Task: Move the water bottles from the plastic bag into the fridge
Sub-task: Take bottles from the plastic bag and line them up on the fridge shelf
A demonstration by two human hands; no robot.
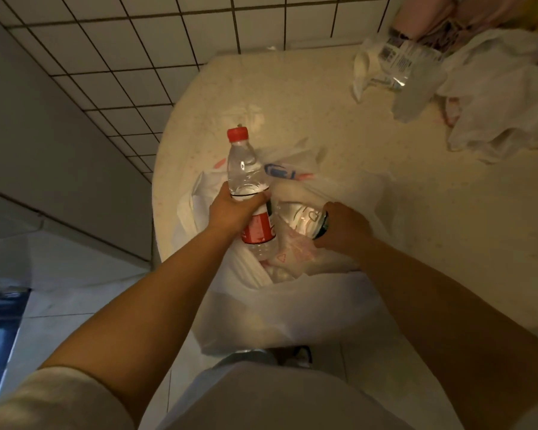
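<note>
A pale round table [385,212] fills the right of the view, set against a wall of white tiles [137,57]; its near edge carries a large white plastic bag [286,311], mouth open upward and sagging over the rim toward the person's body; a second, crumpled white bag [503,97] lies at the far right of the tabletop, and just beside it a clear bottle [404,76] lies on its side, its label showing a barcode.

Both bare forearms reach down into the open bag. The left hand [233,209] is wrapped round the middle of a water bottle [246,172] with a red cap and red label; the bottle stands nearly upright, its upper half above the bag's mouth, its base still within the folds of plastic. The right hand [342,228] curls round the end of a second water bottle [302,218], which lies tilted inside the bag, just beside the first bottle; whether the two bottles touch cannot be told. A small blue-and-white printed patch [280,172] shows on the plastic behind the bottles.
</note>
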